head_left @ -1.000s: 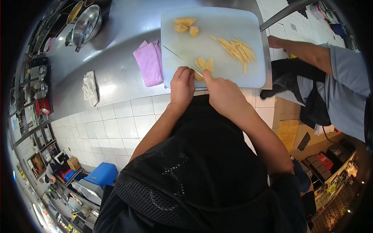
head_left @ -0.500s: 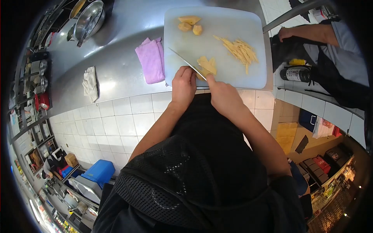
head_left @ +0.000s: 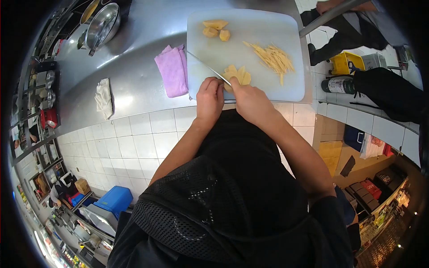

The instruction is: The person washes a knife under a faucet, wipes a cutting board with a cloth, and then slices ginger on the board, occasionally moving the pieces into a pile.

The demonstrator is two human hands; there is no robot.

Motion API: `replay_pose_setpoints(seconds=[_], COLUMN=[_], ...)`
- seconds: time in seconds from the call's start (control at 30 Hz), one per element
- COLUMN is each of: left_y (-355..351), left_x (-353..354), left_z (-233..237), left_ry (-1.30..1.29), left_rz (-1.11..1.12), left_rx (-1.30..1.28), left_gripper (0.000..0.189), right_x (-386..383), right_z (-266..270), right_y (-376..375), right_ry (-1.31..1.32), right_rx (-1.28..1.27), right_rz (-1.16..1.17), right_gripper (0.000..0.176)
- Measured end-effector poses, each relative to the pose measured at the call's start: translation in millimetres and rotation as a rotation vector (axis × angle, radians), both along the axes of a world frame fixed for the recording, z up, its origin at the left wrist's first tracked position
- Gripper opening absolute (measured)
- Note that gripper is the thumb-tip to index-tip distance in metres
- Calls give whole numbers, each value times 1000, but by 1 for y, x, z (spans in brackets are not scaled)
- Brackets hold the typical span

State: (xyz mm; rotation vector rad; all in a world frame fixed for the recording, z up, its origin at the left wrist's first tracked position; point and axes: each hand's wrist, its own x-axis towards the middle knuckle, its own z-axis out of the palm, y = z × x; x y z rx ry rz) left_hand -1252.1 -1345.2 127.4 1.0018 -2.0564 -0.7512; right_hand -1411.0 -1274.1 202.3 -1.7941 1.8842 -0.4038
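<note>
My right hand [head_left: 254, 102] is closed around the handle of a kitchen knife [head_left: 208, 67], whose blade slants up and left across the near edge of the white cutting board [head_left: 263, 27]. My left hand [head_left: 209, 98] has its fingers curled against a peeled, pale yellow root vegetable [head_left: 228, 88], mostly hidden by the hands and blade. Just beyond the blade lie several thin slices [head_left: 239, 74]. Farther right on the board rests a pile of thin strips [head_left: 275, 59]. Three peeled chunks [head_left: 216, 28] sit at the far left.
A folded purple cloth [head_left: 172, 71] lies left of the board on the steel counter [head_left: 138, 58]. Farther left are a crumpled white cloth [head_left: 103, 98] and a metal bowl [head_left: 103, 27]. At the right, a person [head_left: 344, 31] stands beyond a metal rail [head_left: 330, 17].
My right hand and the knife have shifted slightly left and up, and the slices beyond the blade look more spread out. The person at the right has moved farther back.
</note>
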Motion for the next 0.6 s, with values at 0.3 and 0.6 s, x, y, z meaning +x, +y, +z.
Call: replay_pose_setpoints(seconds=[0.3, 0.6], left_y=[1, -3], left_x=[-2, 8], left_z=[-1, -6], left_ry=[24, -14], left_rz=[13, -76], left_rx=[-8, -91], left_gripper=[11, 16], right_x=[0, -3], right_z=[-5, 16], right_y=[15, 4], right_ry=[-6, -44], right_rx=[111, 40], right_rz=[-44, -12], right_gripper=[27, 33])
